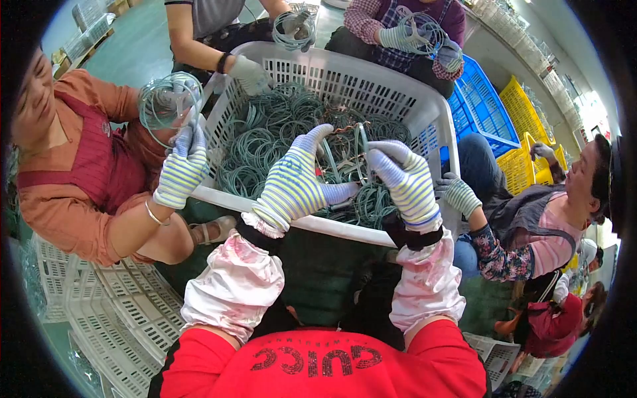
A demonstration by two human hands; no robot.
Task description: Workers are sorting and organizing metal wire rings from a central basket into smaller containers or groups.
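step: prob sorting wire coil [363,147] over pile [255,156], inboard of near edge of crate [345,229]. l hand [290,182] w/ thumb & fingers spread; r hand [409,182] curled at coil, grip can't be told. next move likely calls for firm pinch.

Head-worn fisheye view, looking down

Bright light, white glare upper right, curved dark-rimmed edges, hands [290,180] [408,186] clear
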